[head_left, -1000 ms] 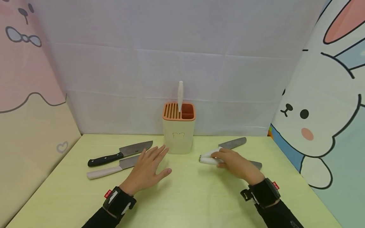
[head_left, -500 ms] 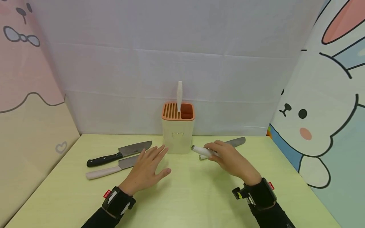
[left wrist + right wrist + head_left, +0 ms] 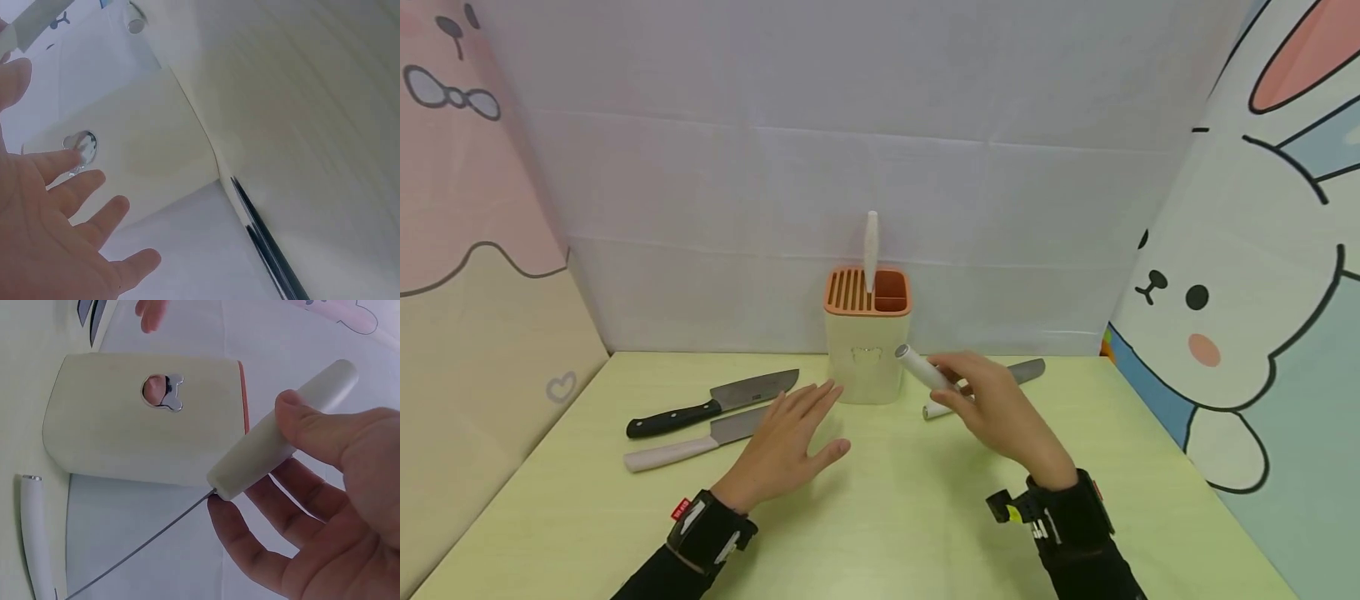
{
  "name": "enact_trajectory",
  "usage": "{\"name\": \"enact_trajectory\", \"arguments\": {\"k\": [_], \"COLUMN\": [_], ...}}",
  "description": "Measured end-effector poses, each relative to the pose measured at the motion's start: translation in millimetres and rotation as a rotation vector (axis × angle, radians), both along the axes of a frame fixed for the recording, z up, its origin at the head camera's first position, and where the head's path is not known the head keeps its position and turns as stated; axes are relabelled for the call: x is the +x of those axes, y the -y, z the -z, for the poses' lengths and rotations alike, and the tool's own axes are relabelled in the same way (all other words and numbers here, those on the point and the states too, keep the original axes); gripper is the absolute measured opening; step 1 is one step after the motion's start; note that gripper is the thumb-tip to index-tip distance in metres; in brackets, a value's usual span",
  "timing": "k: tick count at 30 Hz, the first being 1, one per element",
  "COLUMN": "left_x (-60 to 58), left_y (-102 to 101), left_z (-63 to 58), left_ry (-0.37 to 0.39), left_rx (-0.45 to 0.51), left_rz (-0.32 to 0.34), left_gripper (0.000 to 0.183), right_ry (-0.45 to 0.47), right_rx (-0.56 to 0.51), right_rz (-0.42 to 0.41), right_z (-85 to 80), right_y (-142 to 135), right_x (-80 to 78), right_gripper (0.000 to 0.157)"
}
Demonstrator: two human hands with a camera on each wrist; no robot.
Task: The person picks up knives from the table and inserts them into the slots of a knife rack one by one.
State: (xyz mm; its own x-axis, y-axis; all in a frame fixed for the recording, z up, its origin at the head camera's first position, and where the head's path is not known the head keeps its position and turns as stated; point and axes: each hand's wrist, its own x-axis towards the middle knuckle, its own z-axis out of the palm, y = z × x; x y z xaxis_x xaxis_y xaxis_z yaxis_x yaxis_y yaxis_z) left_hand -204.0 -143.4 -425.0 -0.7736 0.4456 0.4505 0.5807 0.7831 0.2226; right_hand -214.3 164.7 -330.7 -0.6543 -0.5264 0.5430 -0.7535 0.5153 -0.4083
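In the head view, my right hand point(image 3: 996, 408) grips a white-handled kitchen knife point(image 3: 919, 367) just above the table. The right wrist view shows thumb and fingers around its handle point(image 3: 281, 431), with the thin blade point(image 3: 150, 540) seen edge-on, pointing down. Below that hand lies another white-handled knife point(image 3: 1028, 370), partly covered. My left hand point(image 3: 782, 450) hovers, fingers spread and holding nothing, over the blade end of a pale-handled knife point(image 3: 673, 455). Beside that lies a black-handled knife point(image 3: 677, 421). A cream knife holder point(image 3: 867, 367) stands between the hands.
The holder's orange top has slots on the left and square compartments on the right. One white-handled knife point(image 3: 871, 250) stands upright in a slot. A white sheet point(image 3: 700, 192) hangs behind the yellow table point(image 3: 880, 533), with printed cartoon panels at both sides.
My right hand has lifted the nearer right-side knife off the table and moved left toward the holder. Its handle end now tips upward. The left hand stays in place.
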Motion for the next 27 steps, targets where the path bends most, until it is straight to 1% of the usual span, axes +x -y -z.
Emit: {"name": "enact_trajectory", "arguments": {"k": [5, 14, 21, 27], "left_x": [0.5, -0.5, -2.3, 1.1], "left_y": [-0.3, -1.1, -2.6, -3.9], "left_z": [-2.2, -6.3, -7.5, -12.0], "left_ry": [0.023, 0.072, 0.117, 0.171], "left_rx": [0.048, 0.123, 0.183, 0.263], "left_rz": [0.019, 0.050, 0.058, 0.079], "left_gripper": [0.072, 0.070, 0.068, 0.067], "right_ry": [0.009, 0.072, 0.052, 0.056], "right_rx": [-0.068, -0.152, -0.190, -0.252], "right_rz": [0.005, 0.000, 0.015, 0.007], "right_z": [-5.6, -9.2, -14.9, -18.5], "right_y": [13.5, 31.6, 35.8, 41.8], "right_x": [2.1, 4.9, 8.1, 11.2], "right_gripper": [0.040, 0.039, 0.040, 0.039]}}
